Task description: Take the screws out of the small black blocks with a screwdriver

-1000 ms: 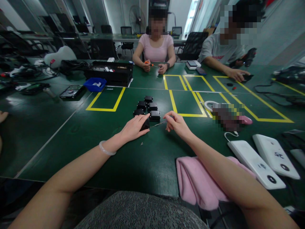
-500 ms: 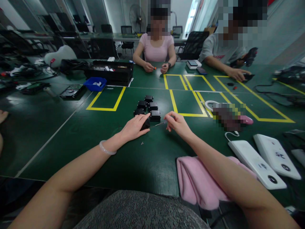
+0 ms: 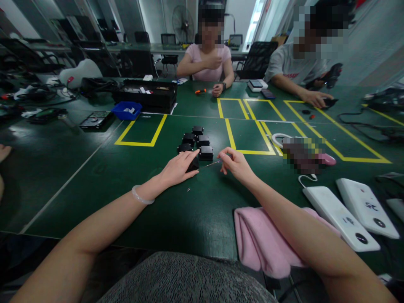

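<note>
Reaching toward two o'clock, the left hand (image 3: 176, 170) holds a black box (image 3: 193, 165) down on the tabletop (image 3: 195, 227), while the bent right hand (image 3: 235, 166) pinches a thin screwdriver (image 3: 212, 163) pointing about nine o'clock.

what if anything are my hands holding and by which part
Your left hand grips a black box from its left side; your right hand holds a thin tool by the end away from the box.
</note>
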